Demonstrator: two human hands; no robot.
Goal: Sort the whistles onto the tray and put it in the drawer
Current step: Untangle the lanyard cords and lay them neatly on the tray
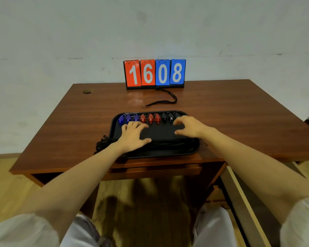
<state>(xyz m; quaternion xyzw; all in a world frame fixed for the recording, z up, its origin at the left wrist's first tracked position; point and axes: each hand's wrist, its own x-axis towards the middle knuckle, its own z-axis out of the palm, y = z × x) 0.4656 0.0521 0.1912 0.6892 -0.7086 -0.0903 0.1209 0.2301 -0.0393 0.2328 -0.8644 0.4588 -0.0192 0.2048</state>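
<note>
From the head camera, the black tray point(191, 152) sits on the desk point(239, 111) right in front of me, near its front edge. Along the tray's far side the whistles stand in one row: three blue whistles point(128, 119) on the left, three red whistles point(150, 118) in the middle and black whistles point(170, 117) on the right. Their cords point(103, 145) bunch at the near side and spill over the tray's left edge.

My left grip point(135, 133) lies spread and flat on the tray floor, holding nothing. My right grip point(186, 128) is loosely apart too, fingertips just beside the last black whistle; I cannot tell if they touch it.

I judge the sorting as good as done, and I am at the tidy-up before the carry. One loose cord point(165, 100) lies apart, near the scoreboard point(155, 73).

Next I need both grips on the tray's short sides, lifting it level so the row does not slide, with the hanging cords tucked in. It then goes to what looks like an open drawer point(244, 202) low on my right.
</note>
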